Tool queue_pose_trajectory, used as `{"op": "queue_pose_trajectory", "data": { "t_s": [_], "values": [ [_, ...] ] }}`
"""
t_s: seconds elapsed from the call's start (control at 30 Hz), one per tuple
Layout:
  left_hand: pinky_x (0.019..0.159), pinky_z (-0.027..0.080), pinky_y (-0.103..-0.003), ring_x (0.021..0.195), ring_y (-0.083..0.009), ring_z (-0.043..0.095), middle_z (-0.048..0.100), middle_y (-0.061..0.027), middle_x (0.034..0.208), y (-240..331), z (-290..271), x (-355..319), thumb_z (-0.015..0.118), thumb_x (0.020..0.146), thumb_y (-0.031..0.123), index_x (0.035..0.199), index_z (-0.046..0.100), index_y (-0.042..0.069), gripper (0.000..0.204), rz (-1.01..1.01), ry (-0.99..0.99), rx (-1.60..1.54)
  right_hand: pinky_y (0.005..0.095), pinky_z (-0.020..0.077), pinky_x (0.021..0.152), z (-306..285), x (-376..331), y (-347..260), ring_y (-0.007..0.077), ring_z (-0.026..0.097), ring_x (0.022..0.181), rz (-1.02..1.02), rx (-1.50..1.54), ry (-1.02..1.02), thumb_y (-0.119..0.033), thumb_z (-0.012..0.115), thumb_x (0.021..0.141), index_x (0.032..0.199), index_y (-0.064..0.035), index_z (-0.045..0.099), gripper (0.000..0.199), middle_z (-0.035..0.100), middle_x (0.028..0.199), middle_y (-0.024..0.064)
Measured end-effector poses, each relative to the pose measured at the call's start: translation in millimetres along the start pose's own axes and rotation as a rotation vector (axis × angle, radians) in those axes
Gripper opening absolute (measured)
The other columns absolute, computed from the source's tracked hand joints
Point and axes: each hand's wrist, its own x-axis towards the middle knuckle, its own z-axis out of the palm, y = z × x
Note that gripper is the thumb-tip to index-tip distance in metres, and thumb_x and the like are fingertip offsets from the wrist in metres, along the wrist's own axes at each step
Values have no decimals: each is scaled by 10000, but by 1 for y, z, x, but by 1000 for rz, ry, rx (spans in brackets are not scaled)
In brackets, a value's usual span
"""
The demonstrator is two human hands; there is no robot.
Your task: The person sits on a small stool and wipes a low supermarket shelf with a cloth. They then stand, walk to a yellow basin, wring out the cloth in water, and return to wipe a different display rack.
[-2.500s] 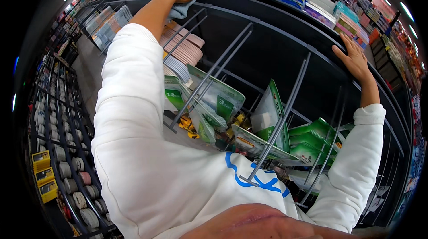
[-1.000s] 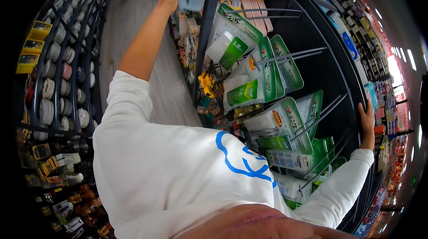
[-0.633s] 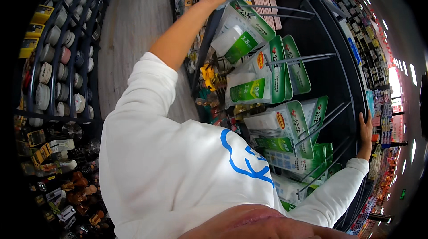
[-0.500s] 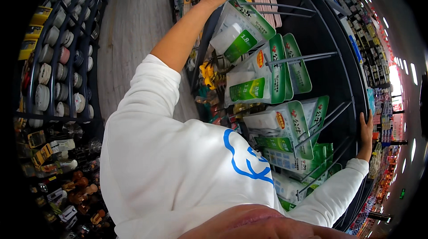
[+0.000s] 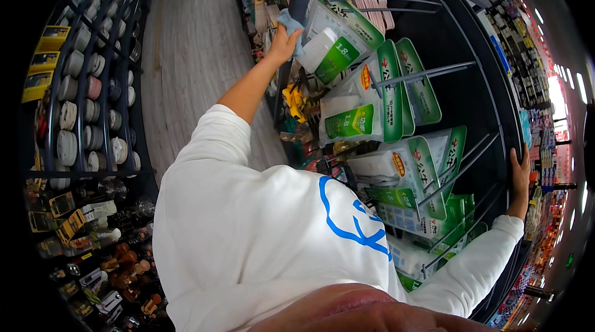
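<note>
Left hand: the left hand (image 5: pixel 282 44) is closed on a light-blue cloth (image 5: pixel 290 22), pressing it to the dark upright post (image 5: pixel 296 9) of the shelf rack; 0.5 s ago it sat higher on that post, so the wiping stroke seems to be travelling downward
Right hand: the right hand (image 5: pixel 519 174) lies open and flat on the rack's far rim, unchanged, steadying
Cloth: on the post, just beside the green-and-white refill pouches (image 5: pixel 353 93)
Since 2.5 s ago: the view has swung from the rack's top to its side
</note>
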Motion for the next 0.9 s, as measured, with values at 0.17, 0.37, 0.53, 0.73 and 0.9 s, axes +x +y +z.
{"op": "queue_pose_trajectory", "data": {
  "t_s": [0.17,0.37,0.53,0.73,0.9],
  "values": [
    [852,413,-432,1040,-384,508,494,-243,1151,3,-14,-29,515,876,328,1257,290,-48,581,-232,-145,-78,345,254,1042,10,5,-3,297,331,1274,-57,-53,23,-362,556,859,1342,-39,350,616,374,1359,177],
    [849,398,-430,999,-380,517,516,-208,1116,29,-25,10,520,868,251,1216,394,4,445,61,-61,-60,351,204,1069,9,6,-4,282,301,1291,-151,-205,86,-344,563,849,1307,-8,387,595,362,1369,157],
    [820,409,-411,957,-399,521,541,-211,1036,133,-53,97,525,862,244,1159,431,-2,397,312,65,-188,358,220,1058,-7,-6,-28,296,305,1292,27,-137,10,-429,510,861,1348,-67,350,628,366,1366,171],
    [802,420,-415,958,-420,518,540,-220,1028,163,-56,119,521,868,299,1155,436,8,417,360,225,-198,357,224,1056,1,-5,-16,285,289,1301,51,-163,14,-416,494,878,1361,-85,332,608,344,1390,136],
    [806,419,-421,966,-435,511,535,-245,1053,127,-43,99,509,866,313,1163,429,-13,448,294,245,-224,359,232,1052,4,-3,-17,284,293,1300,63,-43,3,-385,491,889,1372,-110,320,581,344,1392,133]
  ]
}}
